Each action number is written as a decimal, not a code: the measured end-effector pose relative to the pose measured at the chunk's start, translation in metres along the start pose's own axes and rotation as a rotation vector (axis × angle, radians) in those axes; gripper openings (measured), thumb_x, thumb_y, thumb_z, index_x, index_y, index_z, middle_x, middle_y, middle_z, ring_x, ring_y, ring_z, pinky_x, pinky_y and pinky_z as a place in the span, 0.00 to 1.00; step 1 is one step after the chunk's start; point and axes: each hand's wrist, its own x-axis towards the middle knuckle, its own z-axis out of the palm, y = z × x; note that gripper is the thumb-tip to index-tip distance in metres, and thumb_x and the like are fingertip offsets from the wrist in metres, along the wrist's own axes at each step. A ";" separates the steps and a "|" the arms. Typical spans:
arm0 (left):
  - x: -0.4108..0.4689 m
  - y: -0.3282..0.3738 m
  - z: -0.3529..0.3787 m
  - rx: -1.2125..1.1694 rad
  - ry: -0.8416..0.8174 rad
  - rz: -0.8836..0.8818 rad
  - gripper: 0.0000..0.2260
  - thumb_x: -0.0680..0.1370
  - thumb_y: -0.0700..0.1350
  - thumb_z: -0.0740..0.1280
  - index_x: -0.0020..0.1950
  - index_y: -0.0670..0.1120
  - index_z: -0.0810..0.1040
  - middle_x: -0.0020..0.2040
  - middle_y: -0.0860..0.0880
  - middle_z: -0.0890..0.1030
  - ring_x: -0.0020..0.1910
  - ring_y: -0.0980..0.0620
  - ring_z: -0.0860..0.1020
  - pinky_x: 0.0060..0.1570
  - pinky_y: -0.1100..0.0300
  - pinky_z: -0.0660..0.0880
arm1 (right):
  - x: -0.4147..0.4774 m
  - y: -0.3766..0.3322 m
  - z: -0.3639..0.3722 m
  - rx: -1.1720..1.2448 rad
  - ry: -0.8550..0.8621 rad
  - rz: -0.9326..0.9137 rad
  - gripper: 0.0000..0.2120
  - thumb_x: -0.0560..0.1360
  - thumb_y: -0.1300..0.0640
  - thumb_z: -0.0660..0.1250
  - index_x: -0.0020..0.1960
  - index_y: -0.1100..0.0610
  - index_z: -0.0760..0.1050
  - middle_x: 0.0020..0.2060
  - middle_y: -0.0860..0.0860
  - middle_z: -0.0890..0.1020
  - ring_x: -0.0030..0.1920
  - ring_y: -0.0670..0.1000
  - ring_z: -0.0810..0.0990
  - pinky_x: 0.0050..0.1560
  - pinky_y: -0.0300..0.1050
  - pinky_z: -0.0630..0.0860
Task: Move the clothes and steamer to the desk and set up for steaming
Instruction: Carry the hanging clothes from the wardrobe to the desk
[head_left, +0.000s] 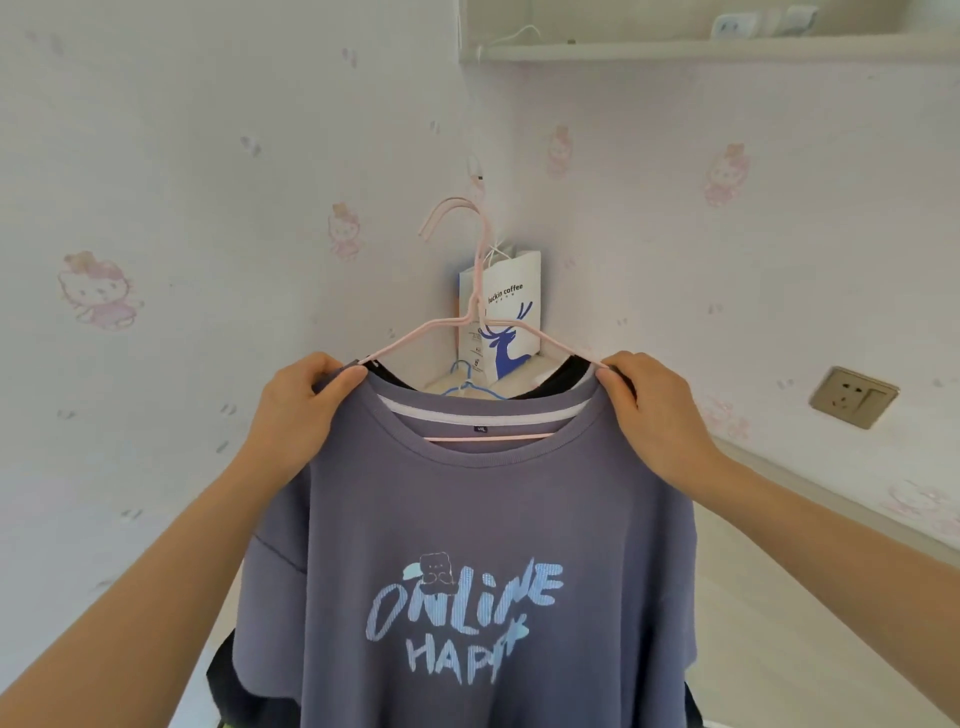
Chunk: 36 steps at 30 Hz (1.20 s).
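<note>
The T-shirt hangs in the air on its pink hanger, in front of the corner and above the pale counter, with a black garment just behind it. My left grip pinches one shoulder and hanger end, and my right grip pinches the other. I'd hold both ends level so the collar can't slip off, then find somewhere for the hook. I see no steamer. A paper bag stands in the corner with a blue hanger beside it. There is a wall socket on the right and a shelf overhead.
</note>
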 end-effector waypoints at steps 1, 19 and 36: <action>0.013 0.000 0.003 -0.002 0.002 -0.003 0.14 0.78 0.55 0.64 0.41 0.46 0.77 0.40 0.42 0.78 0.37 0.49 0.72 0.37 0.57 0.68 | 0.015 0.002 0.002 -0.002 0.004 0.000 0.12 0.81 0.51 0.54 0.49 0.52 0.76 0.43 0.49 0.78 0.45 0.51 0.75 0.48 0.50 0.74; 0.197 -0.130 0.137 0.135 -0.227 -0.278 0.16 0.75 0.60 0.65 0.39 0.49 0.79 0.39 0.52 0.80 0.41 0.52 0.77 0.40 0.58 0.71 | 0.188 0.138 0.183 0.084 -0.259 0.209 0.12 0.81 0.54 0.56 0.46 0.56 0.76 0.42 0.51 0.80 0.42 0.51 0.75 0.44 0.44 0.68; 0.187 -0.260 0.191 0.098 -0.371 -0.739 0.13 0.79 0.48 0.66 0.49 0.38 0.80 0.49 0.40 0.81 0.48 0.42 0.78 0.51 0.51 0.72 | 0.196 0.225 0.318 0.077 -0.434 0.344 0.12 0.81 0.53 0.57 0.48 0.57 0.77 0.44 0.52 0.81 0.44 0.52 0.77 0.45 0.43 0.68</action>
